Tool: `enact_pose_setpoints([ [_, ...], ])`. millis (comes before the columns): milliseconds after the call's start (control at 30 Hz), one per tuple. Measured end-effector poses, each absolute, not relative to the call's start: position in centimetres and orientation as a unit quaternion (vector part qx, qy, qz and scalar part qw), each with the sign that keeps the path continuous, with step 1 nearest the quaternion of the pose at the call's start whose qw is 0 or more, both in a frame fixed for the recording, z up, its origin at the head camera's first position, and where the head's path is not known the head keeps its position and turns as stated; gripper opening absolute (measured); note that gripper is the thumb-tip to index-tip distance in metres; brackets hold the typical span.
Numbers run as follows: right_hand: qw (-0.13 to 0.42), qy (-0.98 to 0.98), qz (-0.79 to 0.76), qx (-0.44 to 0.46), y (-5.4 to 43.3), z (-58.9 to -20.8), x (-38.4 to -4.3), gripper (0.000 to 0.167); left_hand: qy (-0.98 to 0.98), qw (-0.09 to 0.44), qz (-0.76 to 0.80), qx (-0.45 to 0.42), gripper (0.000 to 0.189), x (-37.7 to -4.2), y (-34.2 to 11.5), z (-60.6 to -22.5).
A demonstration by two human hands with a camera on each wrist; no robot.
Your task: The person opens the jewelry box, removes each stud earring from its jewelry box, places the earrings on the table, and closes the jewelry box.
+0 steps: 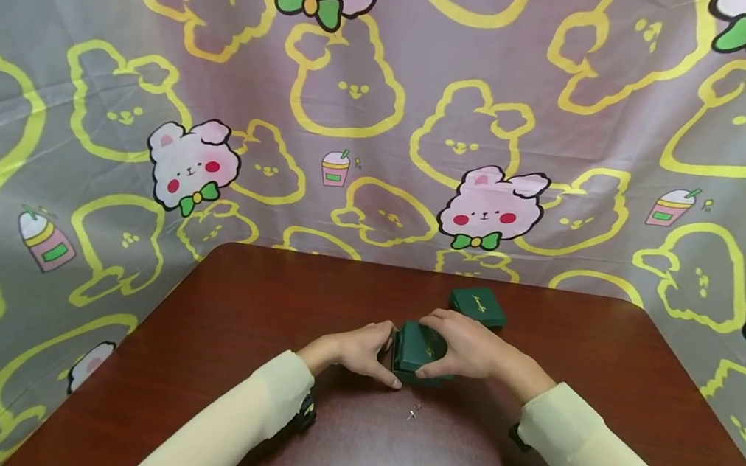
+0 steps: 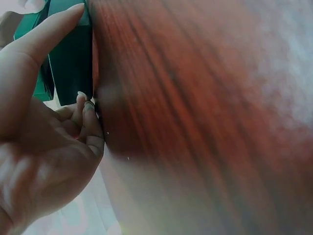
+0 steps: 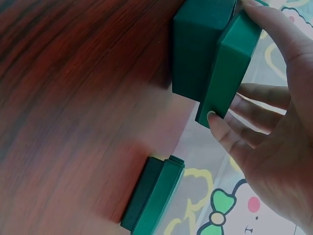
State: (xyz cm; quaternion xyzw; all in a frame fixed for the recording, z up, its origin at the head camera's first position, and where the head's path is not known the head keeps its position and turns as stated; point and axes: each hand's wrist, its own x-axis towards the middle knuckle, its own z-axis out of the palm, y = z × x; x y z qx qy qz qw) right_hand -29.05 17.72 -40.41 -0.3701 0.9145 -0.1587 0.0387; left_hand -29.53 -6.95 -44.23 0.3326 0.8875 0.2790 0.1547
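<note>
A green gift box stands on the table between both hands, its lid [image 1: 418,346] sitting askew over the darker base [image 3: 198,54]. My right hand [image 1: 470,345] grips the lid, thumb at one edge and fingers at the other; the right wrist view shows the lid [image 3: 230,63] offset from the base. With thumb and fingers spread around the base [image 2: 71,63], my left hand [image 1: 363,349] holds it at its left side. In front of the box lie small shiny metal pieces [image 1: 411,415], too small to make out.
A second green box [image 1: 478,307] with gold lettering, lid on, stands behind my right hand. The brown wooden table [image 1: 261,290] ends at a patterned cloth backdrop [image 1: 383,115] at the back and sides.
</note>
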Motion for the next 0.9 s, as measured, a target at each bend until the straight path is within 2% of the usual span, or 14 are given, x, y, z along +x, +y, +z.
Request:
enact_pose_setpoints([
  [667,0.041,0.921,-0.179,-0.344,18.8,-41.0,-29.0,0.090,0.895,0.150,0.276,0.316,0.062,-29.3,-7.0,-44.4],
  [900,0.058,0.917,-0.201,-0.339,19.2,-41.1,-29.2,0.093,0.898,0.154,0.269,0.314,0.062,-29.3,-6.9,-44.1],
])
